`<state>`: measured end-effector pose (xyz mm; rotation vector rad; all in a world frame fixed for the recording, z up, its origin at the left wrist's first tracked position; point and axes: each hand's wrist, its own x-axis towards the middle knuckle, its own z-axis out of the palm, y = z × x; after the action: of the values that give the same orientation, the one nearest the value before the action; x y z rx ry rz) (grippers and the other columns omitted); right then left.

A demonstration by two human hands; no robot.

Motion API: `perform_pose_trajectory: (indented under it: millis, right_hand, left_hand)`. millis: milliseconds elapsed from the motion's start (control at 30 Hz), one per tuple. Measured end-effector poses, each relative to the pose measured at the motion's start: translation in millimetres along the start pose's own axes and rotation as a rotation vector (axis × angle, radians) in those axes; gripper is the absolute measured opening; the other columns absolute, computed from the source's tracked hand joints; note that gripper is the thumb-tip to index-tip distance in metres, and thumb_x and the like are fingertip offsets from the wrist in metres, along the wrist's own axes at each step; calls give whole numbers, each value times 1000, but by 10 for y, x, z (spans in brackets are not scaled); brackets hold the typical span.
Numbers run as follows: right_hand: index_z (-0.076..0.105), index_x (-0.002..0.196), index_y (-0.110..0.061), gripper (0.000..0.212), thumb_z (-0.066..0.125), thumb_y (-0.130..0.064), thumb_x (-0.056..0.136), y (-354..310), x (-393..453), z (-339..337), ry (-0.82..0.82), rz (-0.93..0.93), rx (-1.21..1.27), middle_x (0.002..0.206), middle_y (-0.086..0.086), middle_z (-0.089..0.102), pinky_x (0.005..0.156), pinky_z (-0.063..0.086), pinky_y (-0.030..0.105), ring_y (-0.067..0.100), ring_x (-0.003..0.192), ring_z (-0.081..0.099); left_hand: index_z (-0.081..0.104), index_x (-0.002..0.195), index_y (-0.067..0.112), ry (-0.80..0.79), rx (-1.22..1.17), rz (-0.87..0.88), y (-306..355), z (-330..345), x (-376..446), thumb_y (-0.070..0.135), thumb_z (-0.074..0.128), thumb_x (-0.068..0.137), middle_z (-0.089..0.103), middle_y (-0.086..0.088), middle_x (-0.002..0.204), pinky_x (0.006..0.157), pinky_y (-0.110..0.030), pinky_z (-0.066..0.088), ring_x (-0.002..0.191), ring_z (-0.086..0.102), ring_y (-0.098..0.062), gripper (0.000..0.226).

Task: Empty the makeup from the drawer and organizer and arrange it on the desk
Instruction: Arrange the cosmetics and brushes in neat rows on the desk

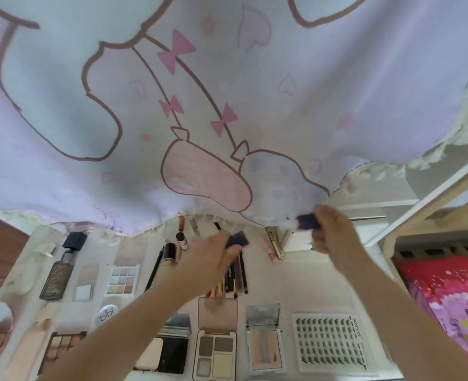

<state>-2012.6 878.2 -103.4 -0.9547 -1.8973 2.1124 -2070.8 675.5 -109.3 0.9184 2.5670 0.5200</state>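
Head view. Both hands are raised over the far part of the worktop (pixel 287 287), below the hem of a printed curtain (pixel 227 105). The left hand (pixel 213 259) grips a small dark-blue piece (pixel 238 240). The right hand (pixel 329 229) pinches a matching dark-blue item (pixel 307 221) with a pale end. They look like a cap and its tube, though motion blur leaves this uncertain.

Most makeup already lies on the worktop. The pencil cluster (pixel 235 273) lies directly beneath the left hand, the open brow palette (pixel 216 353) nearer the viewer than the pencils, and the lash tray (pixel 331 342) to the palette's right.

Risks, as judged: the left forearm crosses low over the pencils and could roll them. The held piece could slip and strike the open palette. The curtain hem may snag the raised right hand.
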Motion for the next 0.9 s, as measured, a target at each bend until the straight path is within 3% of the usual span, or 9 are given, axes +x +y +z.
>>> perform_pose_trajectory:
  millis: [133, 233, 400, 600, 800, 900]
  right_hand:
    - [33, 63, -13, 35, 33, -13, 98, -160, 128, -224, -29, 14, 174, 34, -9, 24, 32, 13, 11, 3, 26, 17]
    - [39, 66, -11, 32, 31, -15, 97, -77, 54, -46, -182, 65, 244, 34, -7, 27, 34, 15, 14, 5, 29, 21]
    - [47, 74, -9, 29, 32, -18, 97, 27, -42, 166, -312, 76, 253, 40, -3, 33, 35, 26, 15, 8, 33, 29]
    - [47, 78, -9, 26, 33, -20, 97, 65, -80, 253, -353, 68, 171, 42, -2, 33, 37, 27, 17, 9, 35, 30]
    - [46, 82, -7, 24, 34, -21, 97, 159, -89, 316, -386, 69, 64, 43, -2, 35, 40, 25, 20, 9, 37, 30]
    - [45, 84, -8, 24, 31, -21, 98, 253, -86, 358, -438, 134, 72, 44, -3, 36, 39, 26, 18, 9, 37, 31]
  left_hand:
    - [44, 99, 17, 147, -60, -71, -235, -75, -39, 30, 33, 97, 60, 0, 87, 62, -17, 44, 63, 50, -6, 17]
    - [47, 103, 18, 167, -172, 1, -123, -41, -28, 25, 39, 96, 49, 11, 74, 56, -11, 39, 59, 43, 2, 13]
    - [47, 93, 23, 230, -261, 130, 35, 5, -15, 22, 47, 93, 42, 15, 66, 61, -10, 36, 57, 45, 1, 0]
    - [56, 108, 14, 311, -278, 128, 53, 2, -21, 31, 45, 93, 44, 18, 72, 59, -13, 34, 62, 42, 0, 26]
    - [56, 107, 16, 260, -288, 70, 15, 26, -43, 27, 51, 91, 45, 18, 72, 61, -11, 38, 61, 43, 0, 20]
    - [51, 104, 24, 216, -350, 29, -10, 48, -73, 23, 53, 90, 45, 21, 76, 64, -3, 39, 64, 45, 3, 14]
